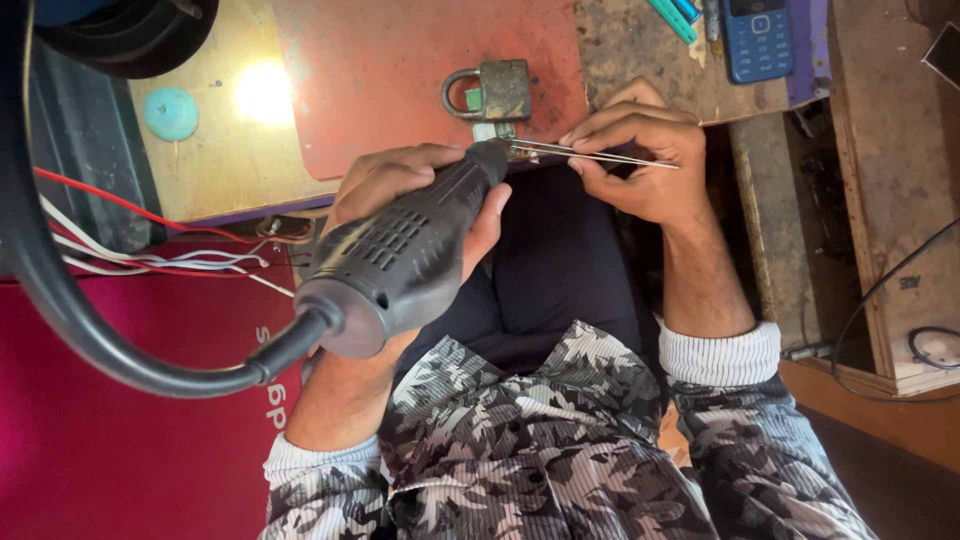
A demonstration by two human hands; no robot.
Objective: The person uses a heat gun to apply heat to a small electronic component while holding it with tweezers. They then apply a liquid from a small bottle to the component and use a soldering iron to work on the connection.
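Note:
My left hand (pixel 400 185) grips a dark grey hot-air tool (pixel 400 255) by its ribbed body, its nozzle tip pointing at the edge of the wooden bench. A thick black cable (pixel 60 300) runs from the tool's back end. My right hand (pixel 640 160) pinches thin metal tweezers (pixel 600 155), whose tips meet the tool's nozzle just below a padlock (pixel 495 92). What the tweezers hold is too small to make out.
The padlock lies on a reddish mat (pixel 400 70) on the wooden bench (pixel 220 150). A blue keypad phone (pixel 757 38) lies at the back right, a turquoise round cap (pixel 171 113) at the left. Red and white wires (pixel 150 255) trail at the left edge.

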